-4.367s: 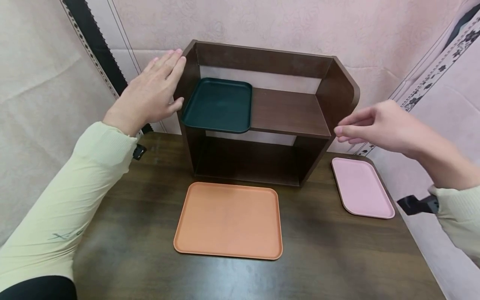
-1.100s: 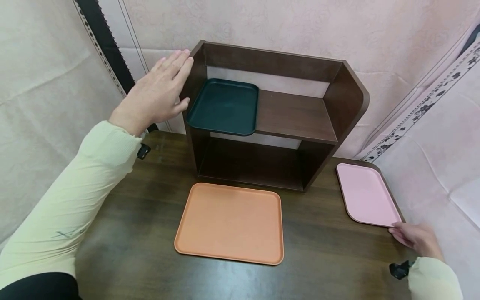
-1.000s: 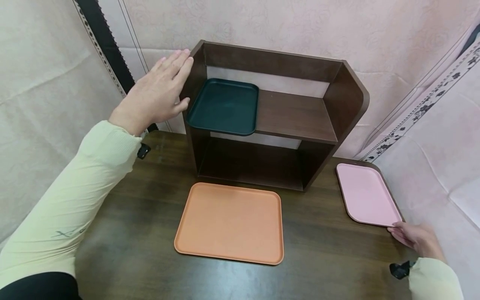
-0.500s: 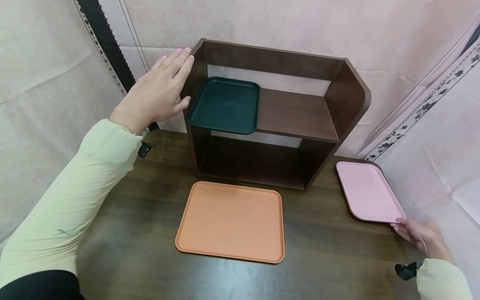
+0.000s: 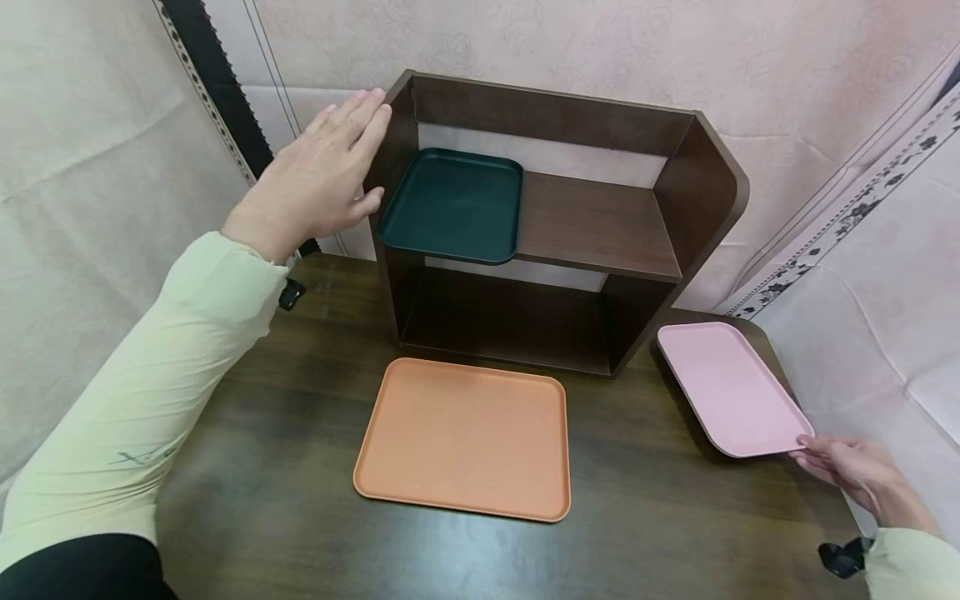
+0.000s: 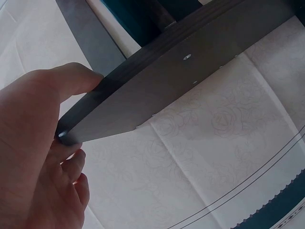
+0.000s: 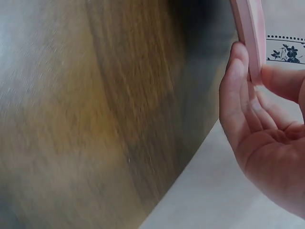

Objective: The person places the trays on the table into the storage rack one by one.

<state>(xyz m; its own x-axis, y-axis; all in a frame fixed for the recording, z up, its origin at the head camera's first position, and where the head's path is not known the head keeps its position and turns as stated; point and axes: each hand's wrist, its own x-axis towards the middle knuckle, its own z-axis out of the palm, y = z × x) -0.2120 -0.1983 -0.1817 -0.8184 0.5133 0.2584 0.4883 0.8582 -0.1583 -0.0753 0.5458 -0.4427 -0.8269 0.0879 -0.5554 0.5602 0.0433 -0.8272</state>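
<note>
The pink tray [image 5: 735, 390], at right on the tabletop [image 5: 645, 508], is pinched at its near corner by the right hand [image 5: 862, 473]. The shelf [image 5: 600, 225] holds a green tray [image 5: 453, 204] up top, an orange tray [image 5: 463, 439] before it. The left hand [image 5: 315, 175], fingers straight, touches its left side.

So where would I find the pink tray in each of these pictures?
Head: the pink tray is at the right, its near right corner pinched by the right hand.
Left wrist: not in it.
Right wrist: upper right, seen nearly edge-on, cut off by the top edge.
Shared landmark: the right hand, in the head and right wrist views only.
</note>
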